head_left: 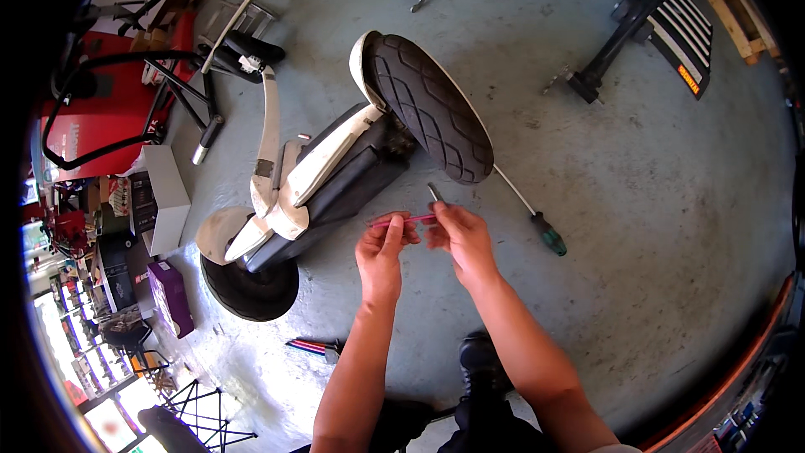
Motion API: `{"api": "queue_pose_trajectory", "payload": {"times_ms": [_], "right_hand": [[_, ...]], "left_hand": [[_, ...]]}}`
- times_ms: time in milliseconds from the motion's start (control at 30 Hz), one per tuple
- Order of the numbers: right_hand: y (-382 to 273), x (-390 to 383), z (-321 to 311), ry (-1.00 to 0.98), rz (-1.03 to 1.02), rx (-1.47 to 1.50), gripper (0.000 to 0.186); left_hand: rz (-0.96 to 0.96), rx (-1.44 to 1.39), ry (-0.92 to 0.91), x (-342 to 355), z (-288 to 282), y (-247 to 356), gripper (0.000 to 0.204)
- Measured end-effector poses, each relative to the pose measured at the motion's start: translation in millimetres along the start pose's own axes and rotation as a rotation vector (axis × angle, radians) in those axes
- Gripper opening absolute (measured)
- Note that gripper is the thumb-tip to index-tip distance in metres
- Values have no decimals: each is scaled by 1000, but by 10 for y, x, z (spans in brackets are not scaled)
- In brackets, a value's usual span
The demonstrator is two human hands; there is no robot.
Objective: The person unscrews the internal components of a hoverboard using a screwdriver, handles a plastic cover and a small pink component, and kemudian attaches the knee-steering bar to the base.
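My left hand (382, 253) pinches one end of a thin pink rod (411, 219), which looks like a hex key. At its other end the fingers of my right hand (459, 239) are closed round it. A short silver metal piece (434, 192) sticks up past my right fingertips; its lower part is hidden. Beyond both hands, a white and black self-balancing scooter (323, 164) lies tipped on the floor. Its treaded tyre (429, 109) faces me, and the other wheel (251, 289) is to the left. A green-handled screwdriver (549, 233) reaches its shaft toward the treaded tyre.
A set of coloured hex keys (312, 346) lies on the floor left of my forearms. Boxes, including a purple one (170, 298), and black frame tubing (180, 80) line the left side. At the far right are a black post (616, 46) and a striped panel (683, 29).
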State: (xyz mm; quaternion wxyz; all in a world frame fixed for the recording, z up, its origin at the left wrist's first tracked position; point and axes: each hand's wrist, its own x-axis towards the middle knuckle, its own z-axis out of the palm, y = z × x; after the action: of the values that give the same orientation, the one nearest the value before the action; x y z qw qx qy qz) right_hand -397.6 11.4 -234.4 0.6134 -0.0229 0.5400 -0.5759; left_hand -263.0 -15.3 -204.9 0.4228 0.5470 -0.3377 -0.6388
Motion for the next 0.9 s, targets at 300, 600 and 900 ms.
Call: {"api": "queue_pose_trajectory", "payload": {"times_ms": [300,600,900], "right_hand": [[175,439,472,-35,-76,162,18],[310,642,468,-36,-241,12,15],[338,731,511,-28,-244,-15,14]], "left_hand": [[-273,-678,163,262,-407,-539,15],[-387,-467,174,479,-549,-584,20],[-408,-395,247,567,-496,-411,19]]}}
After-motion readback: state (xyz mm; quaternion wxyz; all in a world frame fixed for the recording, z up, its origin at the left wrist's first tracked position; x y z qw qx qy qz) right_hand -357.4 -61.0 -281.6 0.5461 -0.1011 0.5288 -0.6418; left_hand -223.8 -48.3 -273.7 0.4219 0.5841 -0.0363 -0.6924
